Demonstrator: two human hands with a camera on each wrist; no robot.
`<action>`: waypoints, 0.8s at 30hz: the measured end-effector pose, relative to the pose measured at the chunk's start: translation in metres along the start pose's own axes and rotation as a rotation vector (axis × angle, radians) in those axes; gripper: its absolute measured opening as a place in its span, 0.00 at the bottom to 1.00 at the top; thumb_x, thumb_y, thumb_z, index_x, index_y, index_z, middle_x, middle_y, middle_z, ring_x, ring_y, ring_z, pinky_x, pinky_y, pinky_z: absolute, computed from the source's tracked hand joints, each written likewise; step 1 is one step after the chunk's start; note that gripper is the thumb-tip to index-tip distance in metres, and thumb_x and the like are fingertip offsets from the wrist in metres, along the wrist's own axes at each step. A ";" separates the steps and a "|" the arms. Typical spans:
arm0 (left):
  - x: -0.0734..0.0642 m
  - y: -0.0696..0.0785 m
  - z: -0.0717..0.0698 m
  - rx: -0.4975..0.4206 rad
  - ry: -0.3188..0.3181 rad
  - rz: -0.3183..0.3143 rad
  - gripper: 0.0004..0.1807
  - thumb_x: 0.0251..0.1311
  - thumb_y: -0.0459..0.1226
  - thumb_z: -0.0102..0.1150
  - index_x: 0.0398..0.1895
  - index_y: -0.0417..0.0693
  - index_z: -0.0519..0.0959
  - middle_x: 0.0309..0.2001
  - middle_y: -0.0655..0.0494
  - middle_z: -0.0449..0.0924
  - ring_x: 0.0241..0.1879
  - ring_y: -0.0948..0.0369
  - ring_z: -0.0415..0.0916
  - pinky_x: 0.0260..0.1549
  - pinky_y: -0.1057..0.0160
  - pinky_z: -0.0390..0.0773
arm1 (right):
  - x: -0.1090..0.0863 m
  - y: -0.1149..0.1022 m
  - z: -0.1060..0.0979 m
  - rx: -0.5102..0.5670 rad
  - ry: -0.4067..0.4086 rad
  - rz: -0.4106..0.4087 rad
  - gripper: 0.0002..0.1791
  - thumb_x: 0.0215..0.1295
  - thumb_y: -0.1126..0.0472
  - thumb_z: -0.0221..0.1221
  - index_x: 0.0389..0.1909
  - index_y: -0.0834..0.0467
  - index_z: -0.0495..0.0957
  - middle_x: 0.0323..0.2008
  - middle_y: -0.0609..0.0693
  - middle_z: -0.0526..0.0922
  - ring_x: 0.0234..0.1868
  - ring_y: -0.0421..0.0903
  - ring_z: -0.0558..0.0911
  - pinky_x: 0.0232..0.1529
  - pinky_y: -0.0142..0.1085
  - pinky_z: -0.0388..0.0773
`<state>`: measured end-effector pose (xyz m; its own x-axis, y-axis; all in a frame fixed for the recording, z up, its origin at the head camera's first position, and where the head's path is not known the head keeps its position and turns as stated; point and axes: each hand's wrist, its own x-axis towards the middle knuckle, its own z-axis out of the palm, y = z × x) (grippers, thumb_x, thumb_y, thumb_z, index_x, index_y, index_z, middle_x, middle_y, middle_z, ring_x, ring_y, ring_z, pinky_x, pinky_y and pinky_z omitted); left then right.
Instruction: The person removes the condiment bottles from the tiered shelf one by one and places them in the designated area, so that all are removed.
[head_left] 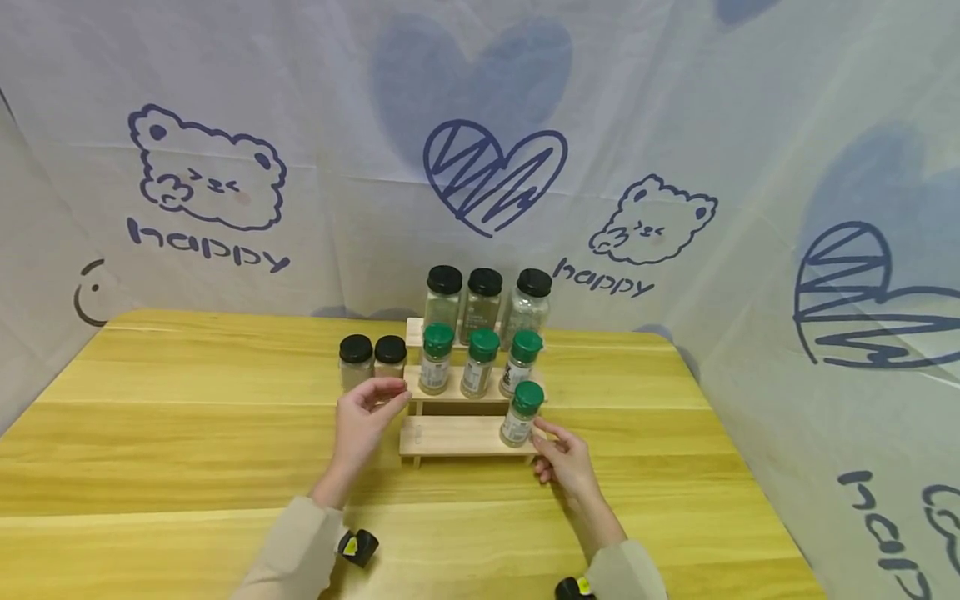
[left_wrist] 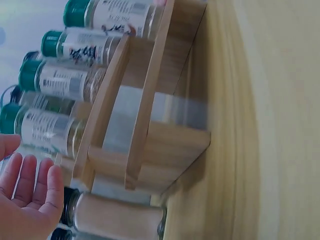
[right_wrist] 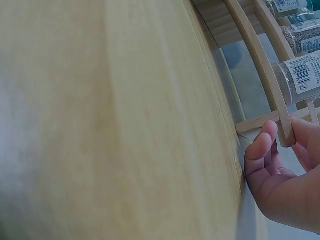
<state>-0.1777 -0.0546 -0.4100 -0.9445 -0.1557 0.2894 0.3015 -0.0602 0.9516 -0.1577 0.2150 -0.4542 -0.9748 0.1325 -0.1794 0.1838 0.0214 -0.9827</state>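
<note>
A three-tier wooden spice rack [head_left: 457,435] stands on the table. My right hand [head_left: 566,462] is at the right end of its lowest tier; in the right wrist view its fingers [right_wrist: 265,142] are curled below the board end, with the thumb side above. Close by, a green-capped spice jar [head_left: 519,421] stands on that tier. My left hand [head_left: 367,417] hovers near the rack's left end, holding nothing, its fingers [left_wrist: 27,175] loosely bent. Three green-capped jars [head_left: 477,367] line the middle tier, and three taller black-capped jars [head_left: 482,304] the top one.
Two black-capped jars [head_left: 372,360] stand on the table left of the rack, just beyond my left hand. Behind the wooden table [head_left: 187,433] hangs a white cloth [head_left: 337,167] printed with bears and hearts.
</note>
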 end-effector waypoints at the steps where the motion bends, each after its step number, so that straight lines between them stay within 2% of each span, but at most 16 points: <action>1: -0.001 0.001 0.003 0.001 -0.006 -0.008 0.08 0.48 0.22 0.59 0.33 0.26 0.76 0.35 0.37 0.78 0.32 0.64 0.75 0.32 0.73 0.76 | 0.000 0.000 0.000 -0.001 -0.001 0.001 0.20 0.61 0.68 0.54 0.55 0.69 0.68 0.15 0.51 0.75 0.11 0.37 0.70 0.10 0.25 0.68; 5: -0.005 0.003 0.013 -0.027 -0.033 -0.011 0.07 0.48 0.21 0.59 0.32 0.24 0.76 0.34 0.35 0.77 0.32 0.62 0.76 0.32 0.72 0.77 | 0.000 -0.001 0.000 -0.002 -0.002 0.004 0.20 0.61 0.69 0.53 0.55 0.69 0.68 0.15 0.50 0.74 0.11 0.37 0.70 0.10 0.25 0.68; 11: -0.010 0.003 0.027 -0.033 -0.083 -0.005 0.06 0.48 0.23 0.60 0.31 0.27 0.77 0.34 0.37 0.78 0.33 0.60 0.76 0.33 0.70 0.77 | 0.000 0.000 0.000 0.007 0.003 -0.001 0.20 0.61 0.69 0.54 0.54 0.69 0.69 0.14 0.51 0.74 0.11 0.38 0.70 0.10 0.25 0.68; 18: -0.016 0.009 0.040 -0.044 -0.134 -0.043 0.08 0.47 0.21 0.60 0.33 0.26 0.76 0.35 0.35 0.77 0.33 0.61 0.75 0.35 0.68 0.76 | -0.001 -0.001 0.001 0.017 0.009 0.007 0.20 0.61 0.68 0.55 0.54 0.68 0.69 0.15 0.51 0.74 0.11 0.37 0.70 0.09 0.25 0.67; 20: -0.016 0.010 0.044 -0.058 -0.146 -0.043 0.08 0.47 0.21 0.60 0.33 0.25 0.76 0.35 0.33 0.76 0.33 0.60 0.76 0.35 0.68 0.76 | -0.001 -0.001 0.001 0.018 0.009 0.007 0.20 0.61 0.68 0.55 0.54 0.68 0.69 0.15 0.51 0.74 0.11 0.37 0.70 0.09 0.25 0.67; 22: -0.016 0.004 0.047 -0.073 -0.158 -0.035 0.08 0.47 0.21 0.60 0.33 0.26 0.76 0.35 0.33 0.76 0.33 0.59 0.76 0.34 0.69 0.76 | -0.001 -0.001 0.001 0.016 0.009 0.007 0.20 0.61 0.68 0.55 0.54 0.68 0.69 0.15 0.51 0.74 0.11 0.38 0.70 0.09 0.25 0.67; 24: -0.018 0.011 0.051 -0.075 -0.168 -0.019 0.08 0.47 0.21 0.59 0.33 0.24 0.75 0.35 0.32 0.76 0.32 0.58 0.77 0.33 0.70 0.76 | -0.001 -0.001 0.001 0.013 0.009 0.009 0.20 0.61 0.68 0.55 0.54 0.68 0.69 0.15 0.51 0.74 0.11 0.38 0.70 0.09 0.25 0.67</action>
<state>-0.1641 -0.0021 -0.3997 -0.9567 0.0128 0.2908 0.2865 -0.1356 0.9484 -0.1573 0.2143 -0.4532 -0.9721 0.1413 -0.1875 0.1904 0.0073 -0.9817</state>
